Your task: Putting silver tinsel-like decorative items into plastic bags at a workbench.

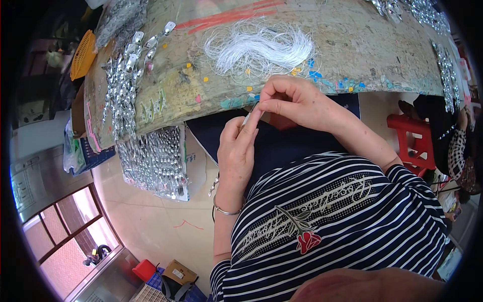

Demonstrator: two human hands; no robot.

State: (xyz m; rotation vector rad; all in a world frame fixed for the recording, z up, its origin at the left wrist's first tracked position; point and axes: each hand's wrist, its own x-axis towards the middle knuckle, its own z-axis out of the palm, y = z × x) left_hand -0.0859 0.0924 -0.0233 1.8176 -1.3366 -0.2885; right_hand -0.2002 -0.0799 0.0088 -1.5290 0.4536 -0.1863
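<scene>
My left hand (237, 156) is closed, thumb against fingers, on a small slim silvery piece (245, 120) whose kind I cannot make out. My right hand (299, 103) meets it at the fingertips, thumb and forefinger pinched together; whatever lies between them is too small to name. Both hands are just off the table's near edge. Beyond them on the table lies a loose bundle of thin white strings (261, 48). To the left, strands of shiny silver pieces (126, 83) lie on the table and hang over its edge.
The worn table (372, 55) carries red tape strips and small coloured scraps. A bag of silver pieces (153, 166) hangs below its left side. More silver strands (445, 70) hang at the far right. A yellow basket (83, 55) is at the left, a red stool (412, 141) at the right.
</scene>
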